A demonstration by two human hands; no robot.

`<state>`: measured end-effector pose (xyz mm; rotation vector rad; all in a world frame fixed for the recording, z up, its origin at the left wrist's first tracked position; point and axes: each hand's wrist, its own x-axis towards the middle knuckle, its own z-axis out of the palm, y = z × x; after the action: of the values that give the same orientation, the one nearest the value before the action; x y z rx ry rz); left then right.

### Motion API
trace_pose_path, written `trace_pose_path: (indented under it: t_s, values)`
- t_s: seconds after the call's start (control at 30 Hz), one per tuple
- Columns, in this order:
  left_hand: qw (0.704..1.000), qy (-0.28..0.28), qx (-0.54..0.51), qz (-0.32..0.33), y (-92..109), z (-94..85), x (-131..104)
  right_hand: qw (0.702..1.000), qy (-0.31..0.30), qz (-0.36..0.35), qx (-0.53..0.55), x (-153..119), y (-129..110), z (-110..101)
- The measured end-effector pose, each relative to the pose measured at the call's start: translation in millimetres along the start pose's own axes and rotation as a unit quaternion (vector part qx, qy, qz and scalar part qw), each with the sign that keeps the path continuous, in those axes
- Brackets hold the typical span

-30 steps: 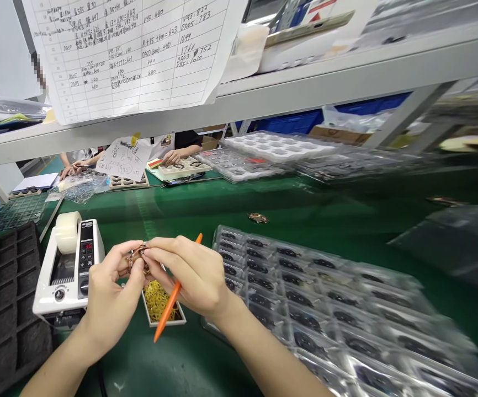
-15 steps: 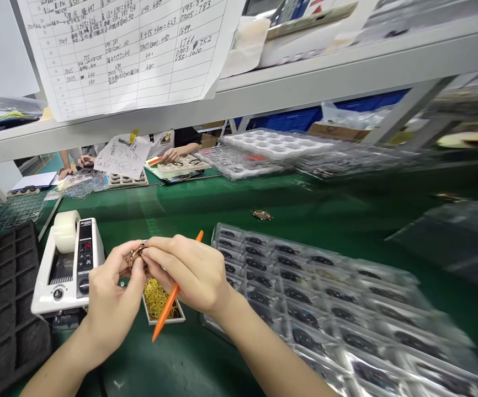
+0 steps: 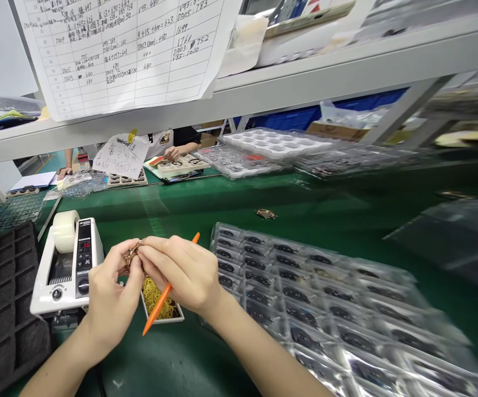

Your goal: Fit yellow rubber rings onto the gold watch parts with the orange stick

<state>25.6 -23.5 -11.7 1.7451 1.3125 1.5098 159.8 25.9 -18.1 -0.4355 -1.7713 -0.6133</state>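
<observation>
My left hand (image 3: 112, 300) is closed, pinching a small copper-coloured metal part (image 3: 131, 253) between thumb and fingers. My right hand (image 3: 187, 270) meets it from the other side, its fingertips pressed against the same part. Tucked through the right hand is an orange pointed stick (image 3: 156, 311), slanting down to the left. Fingers cover much of the metal part, so its full shape is hidden. Below the hands sits a small white box (image 3: 168, 320) filled with thin yellow loops (image 3: 156, 298), partly covered by the right hand.
A white tape dispenser (image 3: 92, 237) stands left, beside a black compartment tray (image 3: 3, 298). Clear plastic trays (image 3: 322, 281) with dark parts spread to the right. Another metal part (image 3: 266, 213) lies on the green surface. A shelf (image 3: 305, 82) crosses above; a co-worker's hand (image 3: 175, 153) shows beyond.
Both hands have shifted very slightly left, still on the metal part, and the orange stick has moved left with the right hand. The loose metal part appears slightly farther right.
</observation>
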Motion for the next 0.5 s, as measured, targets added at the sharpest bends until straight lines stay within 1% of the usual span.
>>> trace_pose_path:
  t_s: [0.07, 0.2, 0.33, 0.5]
  values:
    - [1.000, 0.005, 0.012, 0.008, 0.0, 0.5, 0.2, 1.000, 0.005, 0.005, -0.007, 0.7, -1.1, 0.5]
    - [0.998, 0.028, 0.048, 0.042, 2.1, 1.1, 2.0, 0.999, 0.023, 0.048, -0.008, 0.5, -6.0, 3.2]
    - [0.998, 0.023, 0.044, 0.043, 2.2, 0.2, 3.3, 0.997, 0.035, 0.071, -0.009, -1.4, -8.2, 4.8]
    - [1.000, 0.009, 0.009, 0.017, 4.5, -1.3, 1.2, 0.999, 0.022, 0.044, 0.015, -1.0, -3.6, 1.7]
